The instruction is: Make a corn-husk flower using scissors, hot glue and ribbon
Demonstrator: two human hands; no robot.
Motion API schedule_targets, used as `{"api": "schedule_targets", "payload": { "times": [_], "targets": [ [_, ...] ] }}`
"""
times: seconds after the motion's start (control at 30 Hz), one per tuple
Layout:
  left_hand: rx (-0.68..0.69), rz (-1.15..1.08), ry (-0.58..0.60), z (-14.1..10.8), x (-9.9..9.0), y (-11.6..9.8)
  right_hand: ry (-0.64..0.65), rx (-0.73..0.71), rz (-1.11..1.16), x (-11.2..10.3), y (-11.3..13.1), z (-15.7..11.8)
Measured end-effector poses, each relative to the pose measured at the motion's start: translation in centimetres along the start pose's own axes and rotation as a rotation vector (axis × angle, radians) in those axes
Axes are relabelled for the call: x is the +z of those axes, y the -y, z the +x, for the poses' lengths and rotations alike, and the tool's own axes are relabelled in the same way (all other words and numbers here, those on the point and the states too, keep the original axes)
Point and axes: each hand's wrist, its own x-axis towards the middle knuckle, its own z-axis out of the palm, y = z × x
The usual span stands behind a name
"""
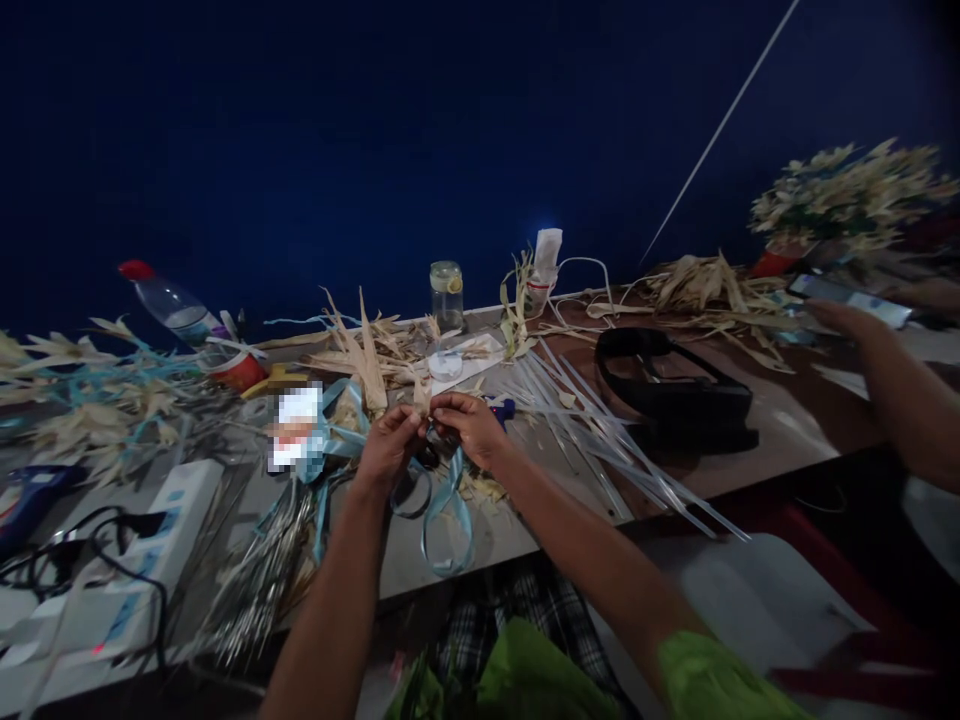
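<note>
My left hand (391,445) and my right hand (471,425) meet over the table, fingertips pinched together on a small pale piece of dried corn husk (421,392). Its lower part is hidden behind my fingers. Just behind my left hand stands a larger pointed corn husk (367,355). Light blue ribbon (450,525) hangs in loops below my hands, and more of it lies to the left. Partly covered by my right hand is a small dark blue object (504,410), whose kind I cannot make out.
Clear plastic sticks (600,430) and a black headset-like frame (675,390) lie to the right. A lidded jar (447,295) stands behind. Wire stems (262,570), a power strip (150,570) and a tilted bottle (169,305) are at left. Another person's arm (892,380) reaches in at right, near a phone.
</note>
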Motion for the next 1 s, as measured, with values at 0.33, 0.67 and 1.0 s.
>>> {"api": "schedule_targets", "payload": {
  "times": [0.33,0.67,1.0],
  "targets": [
    [0.104,0.298,-0.118,0.4,-0.2,0.5,-0.105,-0.099,-0.098,0.1,-0.7,-0.1],
    [0.250,0.697,-0.298,0.2,0.8,0.1,-0.068,-0.106,-0.131,0.1,-1.1,-0.5],
    [0.363,0.800,-0.391,0.1,0.6,0.6,-0.060,0.001,-0.025,0.6,-1.2,-1.0]
  ]
}}
